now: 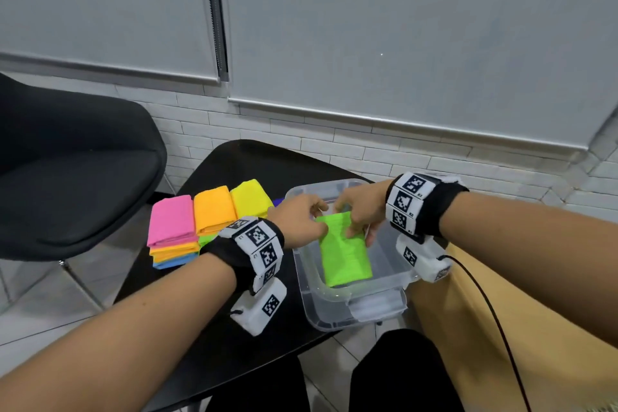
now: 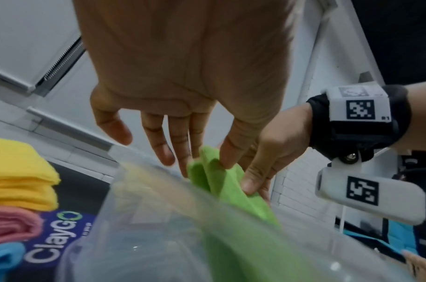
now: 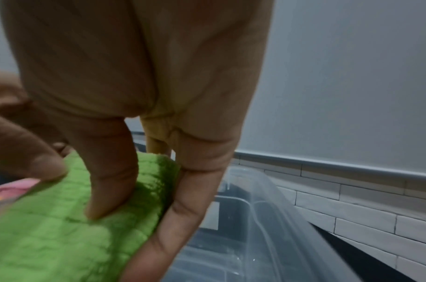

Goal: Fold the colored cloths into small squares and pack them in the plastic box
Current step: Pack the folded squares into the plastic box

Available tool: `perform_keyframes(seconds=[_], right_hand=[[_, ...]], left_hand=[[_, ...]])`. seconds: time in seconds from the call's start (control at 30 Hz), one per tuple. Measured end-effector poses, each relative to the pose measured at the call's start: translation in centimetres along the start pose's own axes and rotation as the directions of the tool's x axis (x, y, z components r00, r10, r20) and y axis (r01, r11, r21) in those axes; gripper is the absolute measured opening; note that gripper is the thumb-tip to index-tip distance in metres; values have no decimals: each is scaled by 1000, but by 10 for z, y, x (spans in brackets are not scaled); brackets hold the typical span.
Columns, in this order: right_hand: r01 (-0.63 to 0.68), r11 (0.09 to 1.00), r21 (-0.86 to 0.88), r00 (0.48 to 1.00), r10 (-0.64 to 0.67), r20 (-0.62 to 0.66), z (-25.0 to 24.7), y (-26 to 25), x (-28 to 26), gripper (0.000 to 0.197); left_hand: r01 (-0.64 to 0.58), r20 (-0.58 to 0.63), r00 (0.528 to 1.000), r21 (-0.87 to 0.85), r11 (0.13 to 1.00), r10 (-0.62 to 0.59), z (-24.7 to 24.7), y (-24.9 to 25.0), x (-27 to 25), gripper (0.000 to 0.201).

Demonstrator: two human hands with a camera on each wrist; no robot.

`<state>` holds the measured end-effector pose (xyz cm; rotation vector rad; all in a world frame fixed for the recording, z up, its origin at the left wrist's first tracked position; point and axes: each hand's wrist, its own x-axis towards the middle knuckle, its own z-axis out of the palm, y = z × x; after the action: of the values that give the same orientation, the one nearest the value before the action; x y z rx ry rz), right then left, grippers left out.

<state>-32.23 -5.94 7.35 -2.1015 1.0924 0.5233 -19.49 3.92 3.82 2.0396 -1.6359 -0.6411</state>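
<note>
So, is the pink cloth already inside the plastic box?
No, the pink cloth lies on the stack beside the plastic box; only the green cloth is inside.

A bright green folded microfibre cloth, a narrow rectangle with a ribbed weave, slopes into the clear plastic storage box, its near end down inside the box and its far end raised at the far rim. The box stands open on the black table, a latch handle on its near wall. Left of the box lie folded cloths: a pink one on top of an orange and blue stack, an orange one and a yellow one side by side.
</note>
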Motion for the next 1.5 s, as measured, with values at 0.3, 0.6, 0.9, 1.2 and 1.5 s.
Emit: perform_keyframes(seconds=[0.3, 0.6, 0.9, 1.2, 1.5], right_hand=[[-89, 968, -237, 982, 125, 141, 22, -13, 30, 43], [-124, 944, -307, 934, 216, 286, 40, -9, 62, 63], [-144, 880, -453, 924, 284, 258, 46, -12, 74, 67], [-6, 857, -515, 985, 93, 145, 35, -31, 49, 29], [66, 882, -466, 919, 128, 372, 44, -23, 34, 32]], left_hand=[[75, -71, 994, -102, 992, -82, 1, -29, -2, 52], [50, -34, 997, -393, 918, -69, 14, -32, 4, 52], [84, 30, 996, -469, 879, -79, 10, -41, 5, 57], [90, 35, 996, -477, 874, -83, 10, -41, 7, 58], [85, 21, 996, -496, 864, -86, 14, -40, 10, 60]])
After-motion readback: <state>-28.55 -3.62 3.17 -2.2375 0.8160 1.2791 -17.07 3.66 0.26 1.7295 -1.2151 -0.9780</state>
